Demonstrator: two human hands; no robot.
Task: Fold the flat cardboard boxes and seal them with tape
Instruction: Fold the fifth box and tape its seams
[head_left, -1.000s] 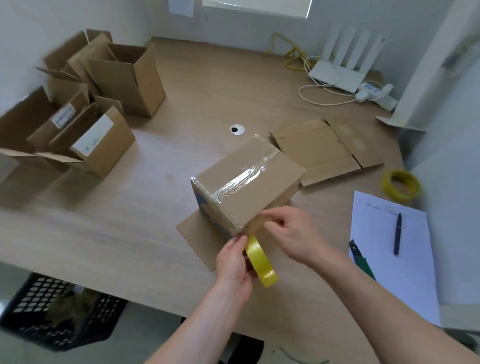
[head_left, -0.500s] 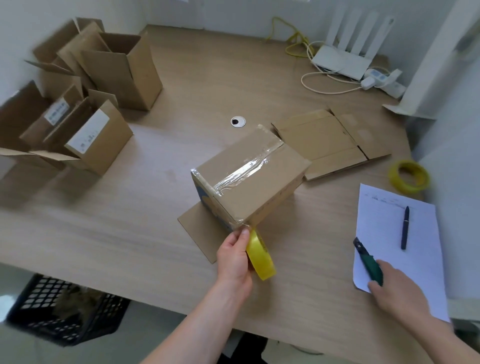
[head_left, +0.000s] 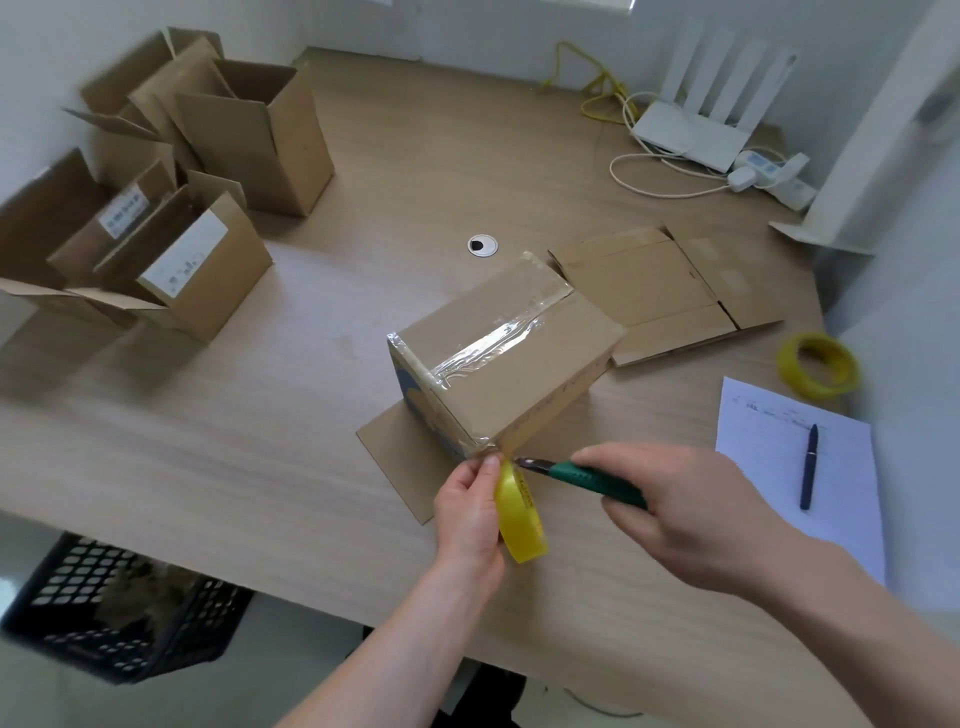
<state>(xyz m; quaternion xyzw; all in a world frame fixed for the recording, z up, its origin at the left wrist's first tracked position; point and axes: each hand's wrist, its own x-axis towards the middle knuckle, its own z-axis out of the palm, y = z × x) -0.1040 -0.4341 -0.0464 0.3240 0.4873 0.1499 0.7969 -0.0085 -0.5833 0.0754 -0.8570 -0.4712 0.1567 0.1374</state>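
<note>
A folded cardboard box (head_left: 524, 374) stands mid-table on a flat cardboard sheet (head_left: 400, 462), with clear tape running along its top seam and down its near corner. My left hand (head_left: 470, 514) grips a yellow tape roll (head_left: 521, 519) right at that near corner. My right hand (head_left: 680, 519) grips a green utility knife (head_left: 587, 477), its blade tip pointing at the tape between roll and box.
Several open folded boxes (head_left: 208, 265) stand at the left. A flat cardboard box (head_left: 670, 291) lies behind the taped box. A second yellow tape roll (head_left: 816, 365), paper (head_left: 769, 452) with a pen (head_left: 808, 470), a router and cables sit right. A black crate (head_left: 109, 618) is below the table edge.
My right hand left the box, picked up the green knife beside the paper, and brought it to the tape at the box's near corner. My left hand kept the roll in place.
</note>
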